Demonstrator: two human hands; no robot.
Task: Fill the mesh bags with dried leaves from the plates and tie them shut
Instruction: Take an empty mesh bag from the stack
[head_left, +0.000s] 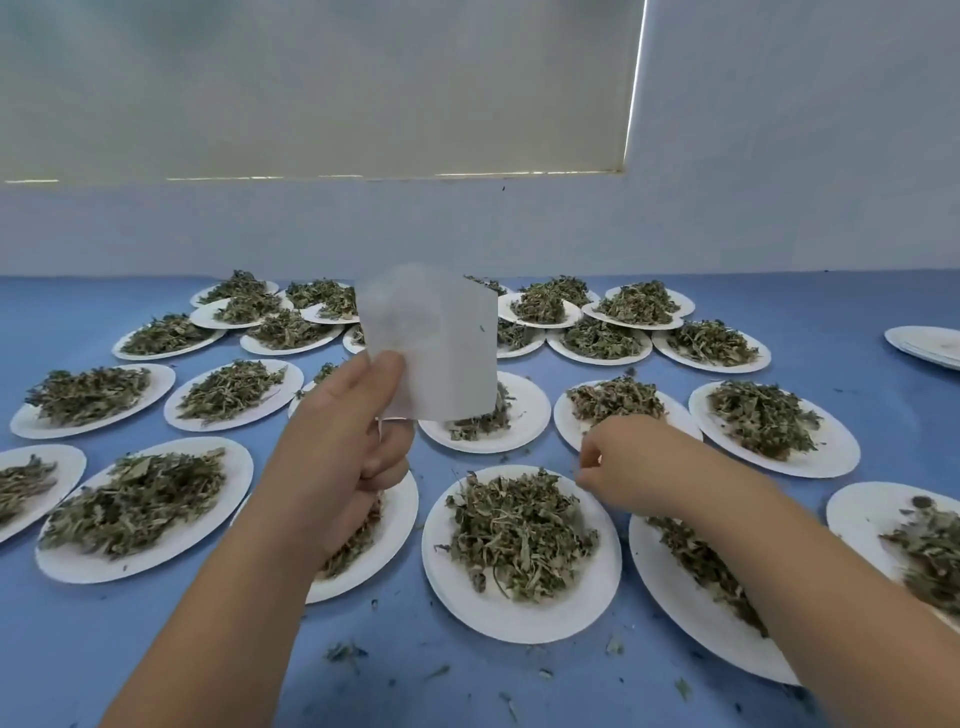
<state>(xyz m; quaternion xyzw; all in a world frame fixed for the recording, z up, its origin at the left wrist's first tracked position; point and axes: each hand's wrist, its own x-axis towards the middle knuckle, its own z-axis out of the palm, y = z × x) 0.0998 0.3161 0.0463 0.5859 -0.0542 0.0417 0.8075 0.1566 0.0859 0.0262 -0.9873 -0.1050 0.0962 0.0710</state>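
My left hand (343, 441) pinches the lower left corner of a flat white mesh bag (436, 343) and holds it upright above the plates. My right hand (628, 467) hovers with its fingers curled just beyond the far right rim of a white plate (488, 613) heaped with dried green leaves (519, 535). Whether the right fingers hold any leaf I cannot make out. Many more white plates with leaf heaps (135, 504) cover the blue table (62, 649).
Plates of leaves stand close together from the near edge to the white wall, with one (763, 421) at the right. A stack of bare plates (930, 345) sits at the far right. Loose leaf crumbs (343, 652) lie on the table's near strip.
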